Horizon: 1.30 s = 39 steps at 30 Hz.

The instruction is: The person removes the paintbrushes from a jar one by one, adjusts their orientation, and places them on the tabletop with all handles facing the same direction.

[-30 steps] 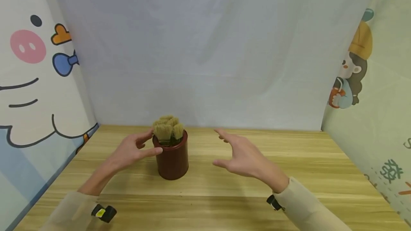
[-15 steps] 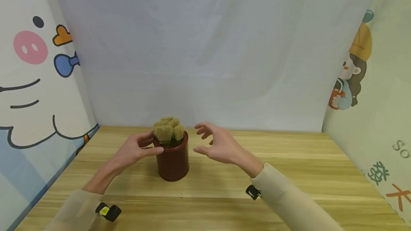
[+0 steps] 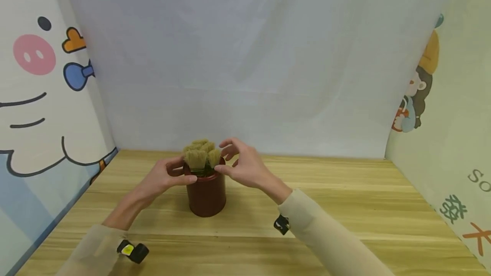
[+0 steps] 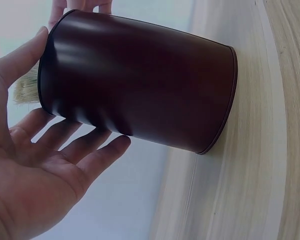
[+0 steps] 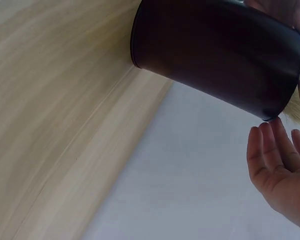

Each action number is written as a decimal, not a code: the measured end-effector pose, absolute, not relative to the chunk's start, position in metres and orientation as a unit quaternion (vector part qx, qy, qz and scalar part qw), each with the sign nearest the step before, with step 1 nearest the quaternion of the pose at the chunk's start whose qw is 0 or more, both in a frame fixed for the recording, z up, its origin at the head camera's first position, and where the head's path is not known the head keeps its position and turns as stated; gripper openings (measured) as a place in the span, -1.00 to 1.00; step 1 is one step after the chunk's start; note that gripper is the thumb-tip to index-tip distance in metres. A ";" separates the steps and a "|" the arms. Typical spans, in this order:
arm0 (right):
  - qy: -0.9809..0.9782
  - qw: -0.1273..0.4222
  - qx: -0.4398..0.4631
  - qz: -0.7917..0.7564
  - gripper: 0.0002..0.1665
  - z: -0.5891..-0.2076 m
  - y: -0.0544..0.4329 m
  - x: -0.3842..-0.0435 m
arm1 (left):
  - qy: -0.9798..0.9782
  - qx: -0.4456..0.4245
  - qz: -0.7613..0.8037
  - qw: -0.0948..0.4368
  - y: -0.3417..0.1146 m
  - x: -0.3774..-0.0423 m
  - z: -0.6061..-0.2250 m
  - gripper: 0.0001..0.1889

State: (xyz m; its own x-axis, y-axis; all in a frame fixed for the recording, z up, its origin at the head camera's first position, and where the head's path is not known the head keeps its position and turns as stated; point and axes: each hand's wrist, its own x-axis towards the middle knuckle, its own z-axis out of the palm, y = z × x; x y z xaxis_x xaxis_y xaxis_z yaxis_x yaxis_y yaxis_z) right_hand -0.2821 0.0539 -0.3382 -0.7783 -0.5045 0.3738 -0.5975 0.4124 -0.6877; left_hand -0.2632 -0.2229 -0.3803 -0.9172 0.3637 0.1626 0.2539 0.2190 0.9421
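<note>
A dark red cylindrical holder (image 3: pixel 207 197) stands upright on the wooden table, left of centre in the head view. Several paintbrushes (image 3: pixel 194 159) stand in it with pale bristles up; their handles are hidden inside. My left hand (image 3: pixel 163 176) holds the holder's upper left side, thumb at the front of the rim. The left wrist view shows its fingers (image 4: pixel 97 145) along the holder wall. From the right, my right hand (image 3: pixel 245 165) reaches to the rim with thumb and fingers parted beside the rightmost brush. In the right wrist view, its fingertips (image 5: pixel 270 125) are right at the rim.
The wooden table (image 3: pixel 345 208) extends under and around the holder. A plain pale cloth (image 3: pixel 245 54) hangs along the back edge. Printed cartoon cloths flank it at left (image 3: pixel 34 118) and right (image 3: pixel 441 139).
My right hand has moved left from over the table to the holder's rim, its fingers bending more. My left hand and the holder have stayed in place.
</note>
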 end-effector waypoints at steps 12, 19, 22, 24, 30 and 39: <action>-0.831 0.094 0.319 0.446 -0.59 -0.345 0.038 -0.284 | 0.773 0.203 0.599 0.054 -0.224 -0.262 -0.379 -0.24; -0.827 0.106 0.319 0.450 -0.64 -0.350 0.039 -0.286 | 0.778 0.202 0.592 0.049 -0.223 -0.262 -0.378 -0.46; -0.825 0.104 0.325 0.451 -0.64 -0.351 0.041 -0.287 | 0.779 0.201 0.592 0.051 -0.223 -0.264 -0.379 -0.50; -0.823 0.104 0.330 0.451 -0.62 -0.351 0.042 -0.287 | 0.775 0.204 0.596 0.052 -0.223 -0.265 -0.380 -0.48; -0.822 0.087 0.336 0.452 -0.59 -0.349 0.045 -0.287 | 0.770 0.215 0.598 0.053 -0.223 -0.266 -0.381 -0.45; -0.817 0.083 0.334 0.463 -0.56 -0.347 0.044 -0.287 | 0.778 0.205 0.592 0.059 -0.225 -0.264 -0.381 -0.26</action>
State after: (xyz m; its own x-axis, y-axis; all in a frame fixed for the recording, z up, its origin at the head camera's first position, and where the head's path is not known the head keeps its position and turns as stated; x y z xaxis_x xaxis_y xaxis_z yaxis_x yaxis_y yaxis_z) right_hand -0.2874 0.0445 -0.3472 -0.7629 -0.4688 0.4452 -0.6227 0.3474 -0.7011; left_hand -0.2637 -0.2251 -0.3808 -0.9093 0.3883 0.1499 0.2481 0.2165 0.9442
